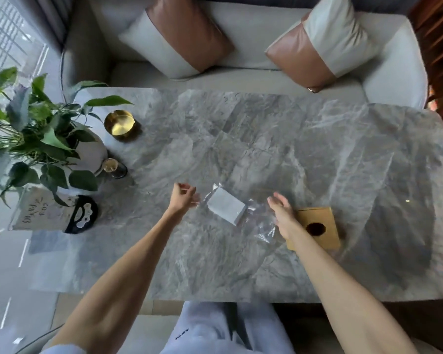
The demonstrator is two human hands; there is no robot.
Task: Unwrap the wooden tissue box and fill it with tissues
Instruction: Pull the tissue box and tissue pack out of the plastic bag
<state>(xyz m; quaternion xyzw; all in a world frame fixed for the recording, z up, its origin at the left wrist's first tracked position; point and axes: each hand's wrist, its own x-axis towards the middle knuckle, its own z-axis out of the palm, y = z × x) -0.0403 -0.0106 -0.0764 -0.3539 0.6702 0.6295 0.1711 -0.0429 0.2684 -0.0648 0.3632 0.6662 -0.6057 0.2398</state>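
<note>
A white stack of tissues (226,205) lies on the grey marble table (317,154), in clear plastic wrap (262,226) that spreads toward the right. The wooden tissue box (322,221), tan with a round dark hole in its top, sits just right of the wrap. My left hand (183,196) hovers at the left end of the tissue pack with fingers curled apart, holding nothing that I can see. Between the wrap and the wooden box, my right hand (283,213) is open, fingers stretched forward.
A potted plant (36,139) stands at the table's left end, with a gold bowl (120,125), a small dark jar (115,167) and a printed bag with a black handle (56,213) near it. A sofa with two cushions (187,34) lies beyond the far edge.
</note>
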